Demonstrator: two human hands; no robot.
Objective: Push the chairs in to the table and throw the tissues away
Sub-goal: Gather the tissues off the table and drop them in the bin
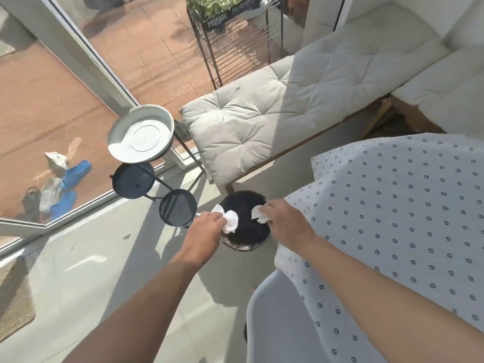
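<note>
Both hands hover over the dark wastebasket point(246, 231) on the floor, left hand point(207, 226) pinching a crumpled tissue point(230, 221) at nine o'clock, right hand point(285, 224) gripping another tissue point(259, 214) at two o'clock; released off-centre, either could catch the rim and drop outside.

left hand point(208, 226): arm stretched out straight, back of hand up, fingers point(220, 218) pinched tight on something white | right hand point(286, 225): arm reaching forward from the right, back of hand up, fingers curled tight on something white | hands apart, side by side
</note>
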